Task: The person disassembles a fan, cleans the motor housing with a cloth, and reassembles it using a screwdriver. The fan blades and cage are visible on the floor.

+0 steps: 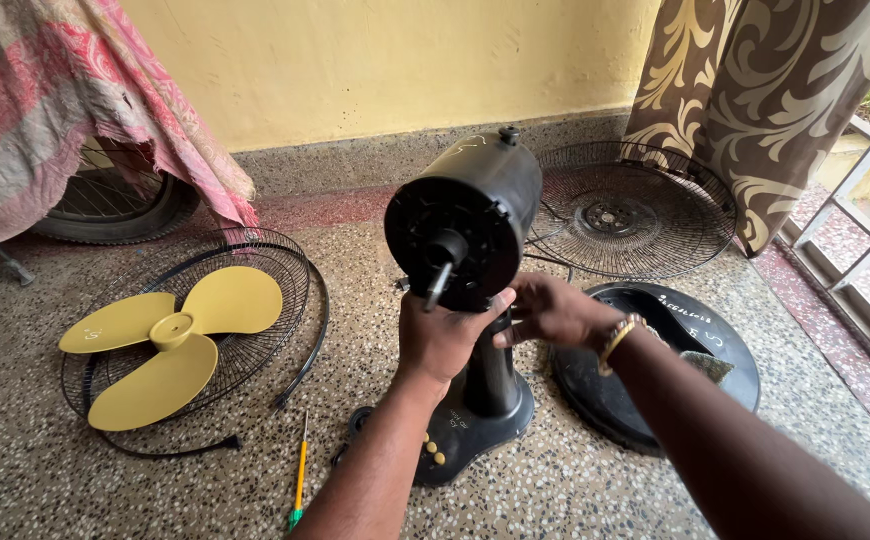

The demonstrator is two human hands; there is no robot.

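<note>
A black fan motor housing (475,205) with a bare shaft (438,285) stands upright on its black control base (475,420) in the middle of the floor. My left hand (445,335) grips the underside of the housing at the neck. From the right side, my right hand (555,310), wearing a gold bracelet, holds the neck just behind the left hand. Both hands are closed on the fan body.
A yellow three-blade propeller (170,340) lies on a black wire guard (285,270) at the left. Another guard (625,215) leans at the back by a patterned curtain (755,100). A round black base plate (695,350) lies right. A yellow-green screwdriver (300,480) lies in front.
</note>
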